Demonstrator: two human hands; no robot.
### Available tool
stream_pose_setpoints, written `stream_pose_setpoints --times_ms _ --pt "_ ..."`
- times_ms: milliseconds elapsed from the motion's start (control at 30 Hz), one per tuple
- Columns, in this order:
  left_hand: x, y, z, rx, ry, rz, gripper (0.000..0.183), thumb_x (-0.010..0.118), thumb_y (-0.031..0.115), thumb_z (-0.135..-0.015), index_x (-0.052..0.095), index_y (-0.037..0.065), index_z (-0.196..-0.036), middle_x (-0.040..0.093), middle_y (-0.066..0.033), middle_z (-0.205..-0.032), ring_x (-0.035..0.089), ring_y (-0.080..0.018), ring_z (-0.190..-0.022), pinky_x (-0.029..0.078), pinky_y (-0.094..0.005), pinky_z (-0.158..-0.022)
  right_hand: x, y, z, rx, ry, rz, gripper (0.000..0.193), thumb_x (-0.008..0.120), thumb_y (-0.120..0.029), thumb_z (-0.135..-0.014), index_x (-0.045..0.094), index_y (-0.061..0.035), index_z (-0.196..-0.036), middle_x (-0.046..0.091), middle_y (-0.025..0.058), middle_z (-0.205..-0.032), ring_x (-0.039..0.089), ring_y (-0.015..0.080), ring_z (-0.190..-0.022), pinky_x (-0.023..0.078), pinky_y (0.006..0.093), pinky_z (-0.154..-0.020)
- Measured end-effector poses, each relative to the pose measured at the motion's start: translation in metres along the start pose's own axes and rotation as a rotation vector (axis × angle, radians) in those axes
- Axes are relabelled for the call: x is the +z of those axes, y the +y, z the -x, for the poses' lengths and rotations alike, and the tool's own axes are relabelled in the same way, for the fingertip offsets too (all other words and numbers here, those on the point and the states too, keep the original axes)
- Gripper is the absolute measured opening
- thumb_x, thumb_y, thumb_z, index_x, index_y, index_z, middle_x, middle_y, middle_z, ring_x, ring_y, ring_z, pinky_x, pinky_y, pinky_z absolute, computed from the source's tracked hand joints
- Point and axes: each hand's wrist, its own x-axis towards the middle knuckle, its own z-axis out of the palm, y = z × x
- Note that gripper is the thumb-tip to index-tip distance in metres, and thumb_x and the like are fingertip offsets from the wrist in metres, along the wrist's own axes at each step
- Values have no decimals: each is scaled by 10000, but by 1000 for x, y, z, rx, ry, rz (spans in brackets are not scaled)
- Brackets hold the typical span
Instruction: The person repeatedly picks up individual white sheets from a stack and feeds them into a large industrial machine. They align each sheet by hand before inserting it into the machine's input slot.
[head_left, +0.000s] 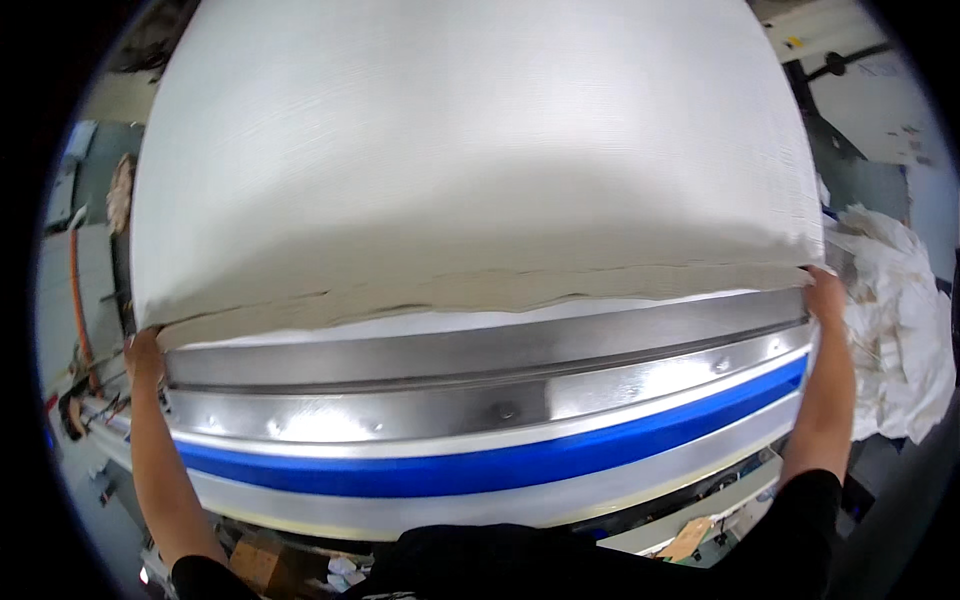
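Observation:
A wide white sheet of fabric (470, 150) lies spread flat over a machine bed and fills most of the view. Its near edge is rough and brownish. My left hand (143, 352) pinches the sheet's near left corner, and my right hand (826, 295) grips its near right corner. Both arms are spread wide apart. Just below the fabric edge runs a shiny metal bar (480, 385) with a blue stripe (500, 465) under it.
A heap of crumpled white cloth (895, 330) lies to the right of the machine. An orange hose (76, 300) and clutter sit on the left floor. Cardboard pieces (260, 560) lie under the machine's front edge.

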Motion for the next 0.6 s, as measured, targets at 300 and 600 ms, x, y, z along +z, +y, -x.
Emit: stream_pose_setpoints --times_ms 300,600 --pt "-84 -65 93 -118 52 105 373 463 23 -818 630 175 -1114 644 -81 -1096 585 -286 -1016 392 -409 -961 -43 86 29 -212 172 -180 294 505 -142 -810 646 -114 -1066 652 185 -973 602 374 -934 469 445 -801" --pt "6 -70 184 131 -310 -31 346 530 58 -777 646 174 -1081 635 -58 -1116 588 -237 -1049 409 -402 -950 34 113 112 -339 -40 46 306 580 -93 -711 664 -115 -1004 654 153 -952 607 345 -913 481 434 -818"
